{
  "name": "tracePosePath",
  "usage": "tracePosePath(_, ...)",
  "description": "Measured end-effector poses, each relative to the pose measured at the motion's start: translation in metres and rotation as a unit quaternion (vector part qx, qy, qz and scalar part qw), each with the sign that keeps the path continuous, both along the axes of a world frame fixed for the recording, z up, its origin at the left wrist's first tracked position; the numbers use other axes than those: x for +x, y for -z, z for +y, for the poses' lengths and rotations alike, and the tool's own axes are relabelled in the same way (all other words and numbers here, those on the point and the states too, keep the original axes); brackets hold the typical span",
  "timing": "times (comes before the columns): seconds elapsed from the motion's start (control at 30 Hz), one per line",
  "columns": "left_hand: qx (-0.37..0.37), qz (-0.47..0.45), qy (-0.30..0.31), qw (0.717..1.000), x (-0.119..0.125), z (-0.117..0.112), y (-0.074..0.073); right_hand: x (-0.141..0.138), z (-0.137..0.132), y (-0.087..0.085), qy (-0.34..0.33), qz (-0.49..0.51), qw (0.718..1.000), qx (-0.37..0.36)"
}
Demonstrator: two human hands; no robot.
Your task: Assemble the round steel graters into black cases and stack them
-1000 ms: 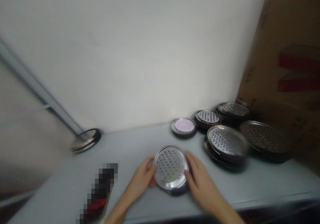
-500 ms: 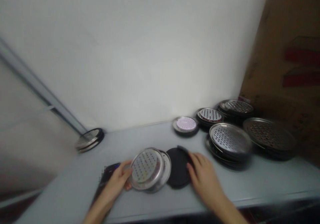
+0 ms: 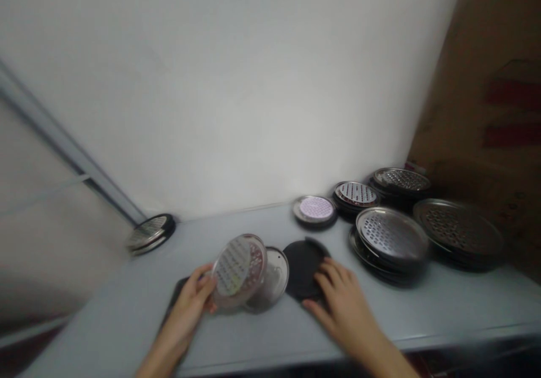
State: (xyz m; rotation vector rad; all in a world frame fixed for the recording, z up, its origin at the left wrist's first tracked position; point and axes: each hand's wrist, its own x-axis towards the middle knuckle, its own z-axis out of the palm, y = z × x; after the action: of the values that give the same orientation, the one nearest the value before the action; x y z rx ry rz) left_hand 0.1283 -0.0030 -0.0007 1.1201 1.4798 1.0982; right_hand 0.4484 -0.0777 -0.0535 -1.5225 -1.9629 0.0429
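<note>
The left hand point(image 3: 186, 305) has its fingers closed on a tilted round perforated steel tray point(image 3: 239, 271); the right hand point(image 3: 344, 307) rests open-fingered on a flat black round lid point(image 3: 305, 268) (off any tray), and stacked round steel trays point(image 3: 391, 240) remain beyond those fingers.

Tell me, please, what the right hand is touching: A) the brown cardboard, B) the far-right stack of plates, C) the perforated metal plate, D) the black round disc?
D. The right hand has its fingers on the black round disc, while the left hand holds the tilted perforated metal plate.
</note>
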Motion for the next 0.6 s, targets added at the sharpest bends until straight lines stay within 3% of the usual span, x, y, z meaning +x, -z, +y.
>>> tracePosePath(0.1, -0.046, 0.016, 0.09, 0.995, 0.003, -0.024, -0.001, 0.0, 0.005, 0.012, 0.033, -0.006, 0.999, 0.025)
tracePosePath(0.3, -0.1, 0.003, 0.265, 0.959, 0.039, -0.066, 0.025, 0.005, 0.009, 0.019, 0.065, 0.007, 0.996, 0.057)
tracePosePath(0.47, -0.067, 0.009, 0.253, 0.965, 0.055, -0.054, 0.021, 0.01, 0.008, 0.015, 0.047, 0.061, 0.995, 0.064)
tracePosePath(0.6, -0.037, 0.053, 0.216, 0.974, 0.043, -0.03, 0.017, 0.011, 0.006, 0.009, 0.031, 0.079, 0.994, 0.07)
